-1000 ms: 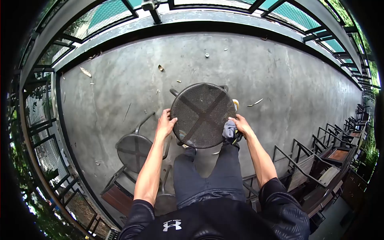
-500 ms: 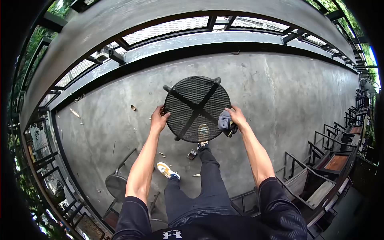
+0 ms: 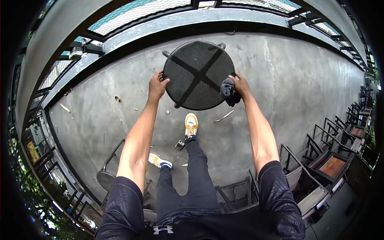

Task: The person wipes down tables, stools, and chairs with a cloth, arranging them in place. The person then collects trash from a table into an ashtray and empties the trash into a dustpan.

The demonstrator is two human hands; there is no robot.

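A small round black table (image 3: 199, 75) with a perforated mesh top is in front of me, seen from above; a dark cross brace shows through the mesh and leg ends stick out past the rim. My left hand (image 3: 159, 85) grips the left rim, thumb on top. On the opposite side my right hand (image 3: 241, 85) is closed on the rim, with a bunched dark grey cloth (image 3: 228, 90) pinched in it, hanging beside the table. The fingers under the rim are hidden. Whether the legs touch the floor, I cannot tell.
Grey concrete floor (image 3: 256, 132) holds bits of litter, a dry leaf (image 3: 224, 116) and a small dark box (image 3: 180, 145) near my feet. A black chair (image 3: 106, 178) stands at lower left. Wooden-topped furniture (image 3: 334, 166) lines the right. A mesh-railed ledge (image 3: 160, 25) runs ahead.
The table and both hands have shifted upward in view, away from my body. One foot, seen through the mesh before, now shows on the floor below the table. Both hands keep their grip.
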